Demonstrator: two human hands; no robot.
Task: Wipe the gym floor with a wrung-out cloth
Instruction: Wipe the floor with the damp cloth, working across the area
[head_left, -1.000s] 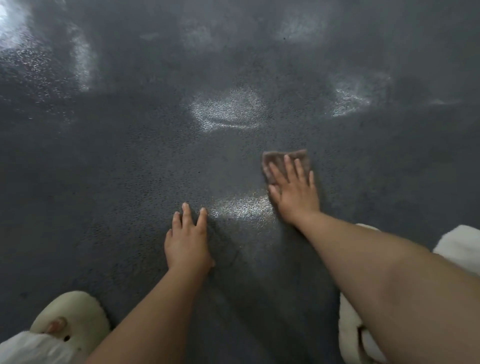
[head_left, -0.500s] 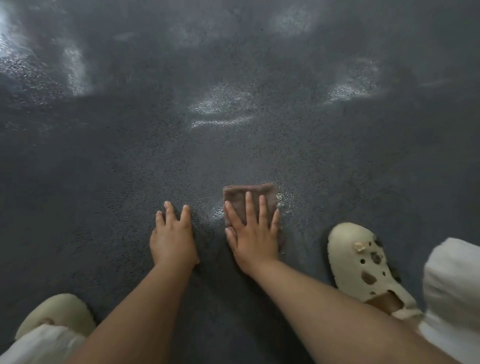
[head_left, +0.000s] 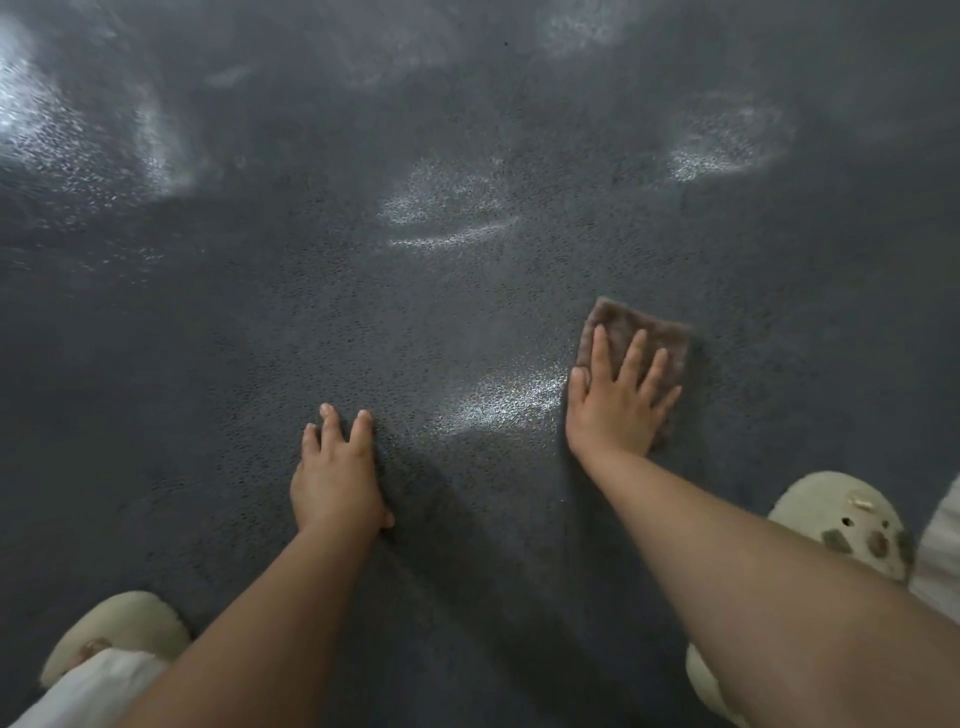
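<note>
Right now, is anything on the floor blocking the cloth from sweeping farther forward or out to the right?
Nothing visible does. The right hand presses flat on the brown cloth, and the dark floor ahead and to its right is bare. The pale clog sits behind it, and the left hand rests apart on the floor.

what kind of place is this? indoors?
Probably indoors, a gym-type room: dark speckled floor with a rubbery look and patches of reflected light. The right hand presses a brown cloth flat on it; the left hand braces on the floor.
</note>
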